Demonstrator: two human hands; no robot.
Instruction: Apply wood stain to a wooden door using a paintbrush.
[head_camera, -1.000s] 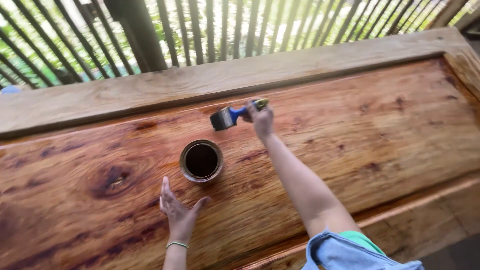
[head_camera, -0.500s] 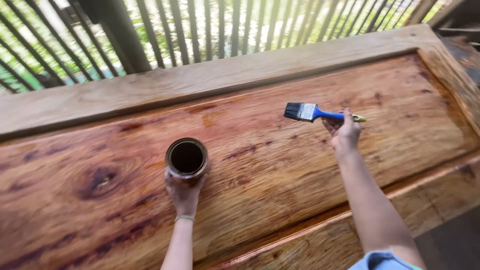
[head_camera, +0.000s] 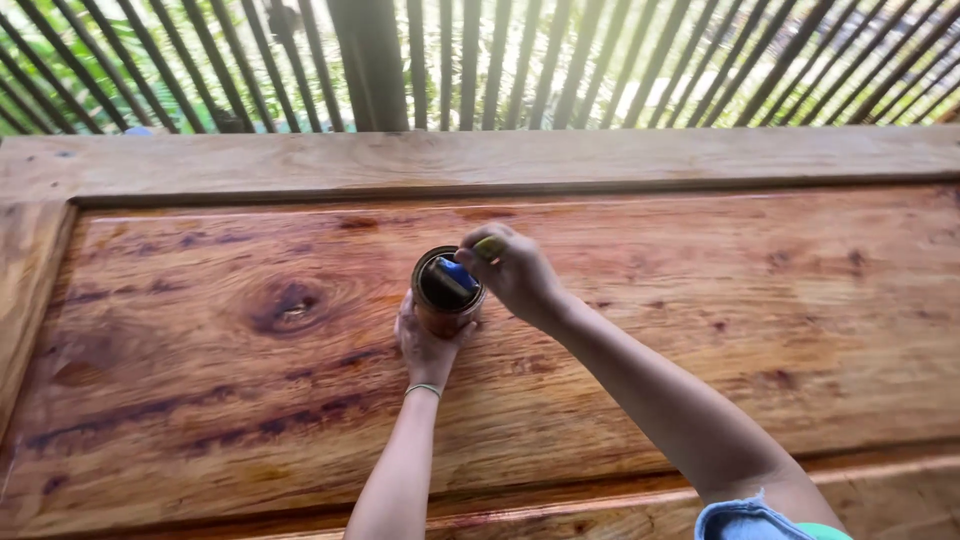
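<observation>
— Hands first: where are ours?
— Our left hand (head_camera: 428, 345) cups the near side of the small round rust-brown tin (head_camera: 447, 293) on the glossy reddish wooden panel (head_camera: 700, 300). Our right hand (head_camera: 518, 272), closed on the blue-handled brush (head_camera: 455, 277), sits just right of it.
— Brush axis?
— Slanting left, bristles in the tin's mouth. Beyond, dark slats (head_camera: 560, 60).

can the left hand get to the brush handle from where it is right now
Probably yes. The left hand is wrapped around the can and the brush is dipped into it just above, with nothing between. But the right hand already covers the handle, leaving little free to grasp.
</observation>
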